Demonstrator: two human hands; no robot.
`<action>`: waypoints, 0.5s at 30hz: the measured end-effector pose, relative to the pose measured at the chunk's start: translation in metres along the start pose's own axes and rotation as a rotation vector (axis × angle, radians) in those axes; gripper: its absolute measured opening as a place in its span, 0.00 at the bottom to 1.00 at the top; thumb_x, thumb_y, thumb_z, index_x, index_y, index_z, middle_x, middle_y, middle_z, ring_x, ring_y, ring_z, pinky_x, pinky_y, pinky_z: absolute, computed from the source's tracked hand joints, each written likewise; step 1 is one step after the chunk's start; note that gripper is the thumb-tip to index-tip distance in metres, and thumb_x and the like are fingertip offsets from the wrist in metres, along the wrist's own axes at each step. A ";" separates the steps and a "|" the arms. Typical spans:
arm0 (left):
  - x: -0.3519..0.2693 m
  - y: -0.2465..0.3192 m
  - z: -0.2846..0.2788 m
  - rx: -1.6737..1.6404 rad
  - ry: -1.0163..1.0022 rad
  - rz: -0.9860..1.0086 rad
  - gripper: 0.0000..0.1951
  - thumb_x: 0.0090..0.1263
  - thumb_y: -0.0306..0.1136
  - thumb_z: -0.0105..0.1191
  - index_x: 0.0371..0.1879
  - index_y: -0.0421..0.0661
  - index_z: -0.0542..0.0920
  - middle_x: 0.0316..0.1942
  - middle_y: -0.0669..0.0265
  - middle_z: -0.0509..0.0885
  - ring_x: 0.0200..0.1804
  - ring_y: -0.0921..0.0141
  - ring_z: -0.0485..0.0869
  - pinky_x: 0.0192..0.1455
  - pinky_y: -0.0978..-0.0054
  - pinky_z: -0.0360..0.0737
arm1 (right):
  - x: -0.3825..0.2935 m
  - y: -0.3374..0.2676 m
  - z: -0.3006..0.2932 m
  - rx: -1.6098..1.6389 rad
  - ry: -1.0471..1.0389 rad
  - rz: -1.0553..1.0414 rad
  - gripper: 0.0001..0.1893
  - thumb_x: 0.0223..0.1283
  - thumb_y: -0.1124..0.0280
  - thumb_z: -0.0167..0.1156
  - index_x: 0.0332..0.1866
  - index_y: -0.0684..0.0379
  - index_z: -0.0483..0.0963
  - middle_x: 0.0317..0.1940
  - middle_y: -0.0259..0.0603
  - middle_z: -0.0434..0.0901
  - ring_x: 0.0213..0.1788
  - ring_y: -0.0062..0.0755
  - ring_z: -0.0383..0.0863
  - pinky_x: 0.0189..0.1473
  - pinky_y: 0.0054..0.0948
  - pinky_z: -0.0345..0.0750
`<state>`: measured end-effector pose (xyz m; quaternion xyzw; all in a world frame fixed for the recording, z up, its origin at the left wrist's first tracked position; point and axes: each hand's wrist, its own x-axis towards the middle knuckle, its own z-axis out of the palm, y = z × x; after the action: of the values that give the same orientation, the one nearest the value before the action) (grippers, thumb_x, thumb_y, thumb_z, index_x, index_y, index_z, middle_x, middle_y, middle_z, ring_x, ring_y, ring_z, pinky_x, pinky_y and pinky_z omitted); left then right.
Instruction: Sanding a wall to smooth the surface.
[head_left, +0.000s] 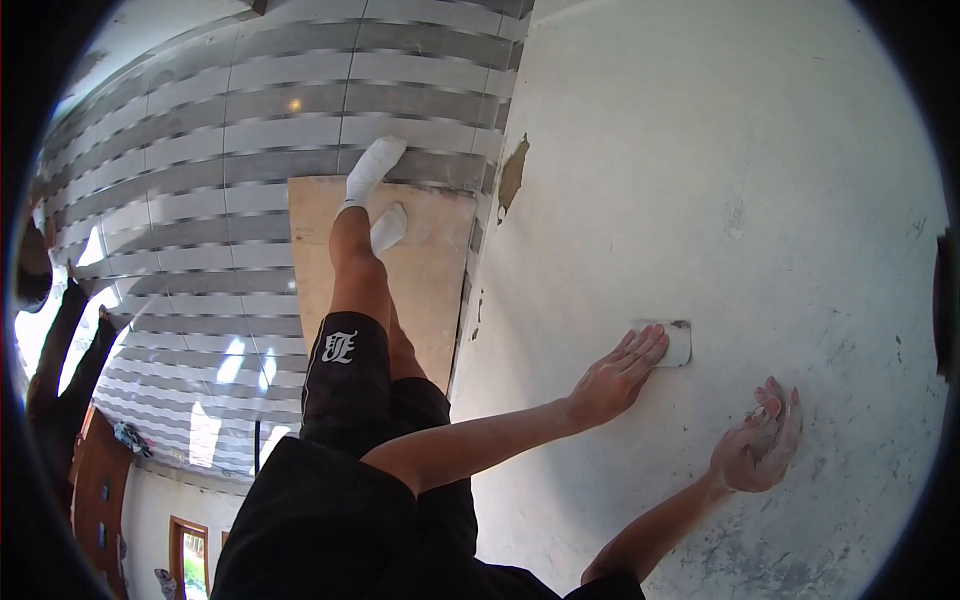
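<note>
My left hand (611, 384) lies with fingers extended over a flat, pale rectangular pad (678, 343), pressing it against the white wall (600, 225). The pad's exact kind cannot be told. Lower and to the right, my right hand (756, 442) is beside the wall, palm turned up and fingers loosely curled. Whitish residue coats its fingers, and no object shows plainly in it. Dark smudges and scuffs mark the wall around and below this hand.
A wooden board (315, 247) lies on the striped tile floor (187, 195) beneath my socked feet. Chipped patches (513, 176) run along the wall's edge. Another person (56, 375) is at the far left, near a brown wooden cabinet (101, 495). A wood-framed opening (178, 555) stands behind.
</note>
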<state>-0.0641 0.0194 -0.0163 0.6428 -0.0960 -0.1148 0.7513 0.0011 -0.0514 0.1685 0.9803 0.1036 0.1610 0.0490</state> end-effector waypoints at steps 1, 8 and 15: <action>0.000 0.001 0.000 -0.006 0.000 0.005 0.30 0.64 0.17 0.50 0.69 0.37 0.63 0.70 0.49 0.66 0.72 0.55 0.65 0.74 0.57 0.64 | -0.001 -0.001 -0.001 -0.015 -0.009 0.006 0.14 0.73 0.75 0.49 0.57 0.74 0.69 0.40 0.56 0.84 0.32 0.37 0.84 0.35 0.29 0.83; 0.084 -0.018 -0.012 0.039 0.220 0.022 0.30 0.64 0.15 0.50 0.69 0.38 0.64 0.70 0.49 0.65 0.70 0.52 0.67 0.73 0.56 0.66 | 0.002 -0.005 0.007 0.121 0.036 -0.016 0.13 0.71 0.76 0.53 0.55 0.74 0.71 0.41 0.59 0.81 0.34 0.40 0.85 0.33 0.28 0.87; 0.001 0.006 0.003 -0.044 0.066 -0.006 0.31 0.64 0.16 0.50 0.69 0.38 0.64 0.69 0.48 0.66 0.70 0.52 0.68 0.72 0.59 0.68 | -0.002 0.003 -0.003 0.062 0.033 -0.064 0.15 0.71 0.78 0.50 0.58 0.76 0.68 0.41 0.59 0.82 0.33 0.40 0.84 0.35 0.29 0.85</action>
<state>-0.0640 0.0169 -0.0103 0.6298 -0.0665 -0.0978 0.7677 -0.0017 -0.0545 0.1710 0.9747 0.1406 0.1722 0.0222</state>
